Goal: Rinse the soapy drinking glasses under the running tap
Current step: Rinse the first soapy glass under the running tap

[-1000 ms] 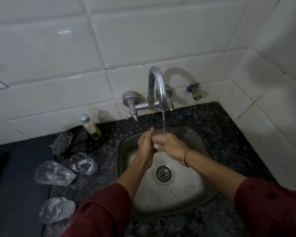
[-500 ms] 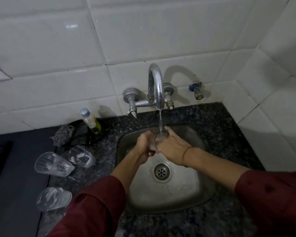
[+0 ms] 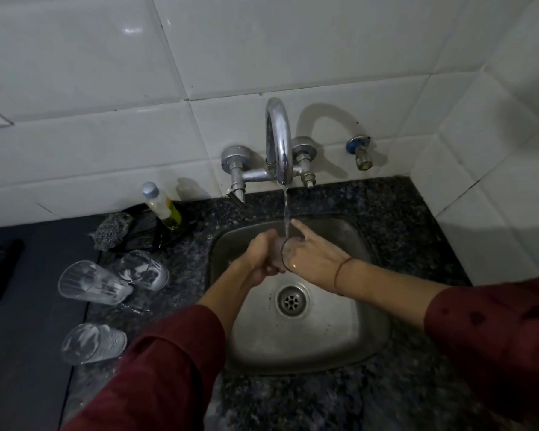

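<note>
Presently a glass (image 3: 283, 251) is gripped by the left hand (image 3: 260, 256), fingers (image 3: 270, 269) curled round it, under the tap (image 3: 279, 141) stream over the sink (image 3: 293, 343); the right hand (image 3: 315, 259) is pressed against its rim, grip indiscernible.

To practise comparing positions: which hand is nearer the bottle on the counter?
Left. The left hand, gripping the glass, is right of the bottle; the right hand lies farther right.
</note>
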`<state>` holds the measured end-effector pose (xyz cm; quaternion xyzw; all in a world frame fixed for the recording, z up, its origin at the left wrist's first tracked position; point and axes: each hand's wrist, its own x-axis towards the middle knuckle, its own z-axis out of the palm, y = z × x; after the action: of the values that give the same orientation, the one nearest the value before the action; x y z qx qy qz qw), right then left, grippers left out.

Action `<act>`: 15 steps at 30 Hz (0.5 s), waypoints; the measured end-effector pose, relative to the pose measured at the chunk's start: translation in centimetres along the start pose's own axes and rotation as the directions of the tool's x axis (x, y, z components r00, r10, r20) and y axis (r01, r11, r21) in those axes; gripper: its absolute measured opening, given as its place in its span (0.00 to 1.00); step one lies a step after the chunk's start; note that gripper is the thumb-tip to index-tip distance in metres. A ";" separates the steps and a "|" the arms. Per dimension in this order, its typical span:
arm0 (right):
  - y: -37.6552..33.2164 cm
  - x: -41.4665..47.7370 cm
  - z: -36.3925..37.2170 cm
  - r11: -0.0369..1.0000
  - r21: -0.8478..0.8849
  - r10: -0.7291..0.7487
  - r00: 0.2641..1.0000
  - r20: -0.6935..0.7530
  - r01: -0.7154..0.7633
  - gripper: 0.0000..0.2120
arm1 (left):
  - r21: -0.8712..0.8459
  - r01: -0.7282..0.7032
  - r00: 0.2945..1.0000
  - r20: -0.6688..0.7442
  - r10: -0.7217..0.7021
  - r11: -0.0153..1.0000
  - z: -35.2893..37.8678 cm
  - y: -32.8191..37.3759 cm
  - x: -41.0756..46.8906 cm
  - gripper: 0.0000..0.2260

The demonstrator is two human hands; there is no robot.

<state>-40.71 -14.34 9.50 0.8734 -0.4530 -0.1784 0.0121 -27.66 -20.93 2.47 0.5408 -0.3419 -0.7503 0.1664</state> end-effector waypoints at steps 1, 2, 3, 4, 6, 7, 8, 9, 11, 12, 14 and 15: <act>-0.4 0.4 0.3 0.974 0.196 0.113 0.994 0.004 -0.112 0.13 | -0.083 -0.058 0.998 -0.031 0.056 0.995 0.4 -0.5 0.3 0.16; -0.8 1.0 0.5 0.839 0.478 0.263 0.963 0.063 -0.261 0.09 | -0.182 -0.130 0.989 -0.094 0.115 0.975 1.0 -1.2 0.4 0.14; -1.3 1.4 0.2 0.530 0.778 0.357 0.921 0.157 -0.339 0.07 | -0.268 -0.210 0.971 -0.171 0.168 0.940 1.6 -1.9 0.3 0.12; -1.5 1.9 0.0 0.135 0.931 0.399 0.879 0.261 -0.338 0.10 | -0.316 -0.281 0.947 -0.242 0.209 0.906 2.0 -2.7 0.4 0.11; -1.6 1.6 -0.3 -0.034 0.959 0.443 0.856 0.266 -0.280 0.13 | -0.312 -0.302 0.935 -0.283 0.216 0.901 2.3 -3.4 0.1 0.13; -1.5 1.0 -0.1 0.189 0.947 0.400 0.901 0.167 -0.259 0.11 | -0.269 -0.238 0.955 -0.240 0.174 0.933 2.0 -3.1 -0.1 0.14; -1.5 0.5 0.0 0.501 0.828 0.297 0.948 0.111 -0.254 0.08 | -0.197 -0.131 0.983 -0.156 0.101 0.972 1.4 -2.5 -0.3 0.16; -1.6 0.0 -0.3 0.765 0.609 0.225 0.973 0.055 -0.211 0.07 | -0.090 -0.020 0.998 -0.067 0.014 0.996 0.8 -1.7 -0.6 0.17; -1.6 -0.4 0.2 0.936 0.316 0.174 0.984 -0.038 -0.154 0.11 | 0.018 0.045 0.998 0.053 -0.046 0.999 0.4 0.0 -1.6 0.18; -1.8 -0.1 0.2 0.939 0.287 0.214 0.975 -0.050 -0.192 0.11 | -0.034 0.001 0.999 0.054 0.001 0.999 0.6 0.4 -1.8 0.17; -1.6 0.6 -0.7 0.796 0.515 0.381 0.924 -0.018 -0.318 0.08 | -0.210 -0.156 0.988 -0.018 0.156 0.965 1.1 0.2 -1.6 0.14; -1.4 0.8 -1.4 0.653 0.671 0.457 0.889 0.020 -0.351 0.05 | -0.275 -0.221 0.975 -0.059 0.213 0.936 1.3 -0.3 -1.4 0.13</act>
<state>-38.76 -14.40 10.26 0.7080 -0.6670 0.0664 -0.2221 -28.36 -19.42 3.49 0.4815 -0.2878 -0.7602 0.3278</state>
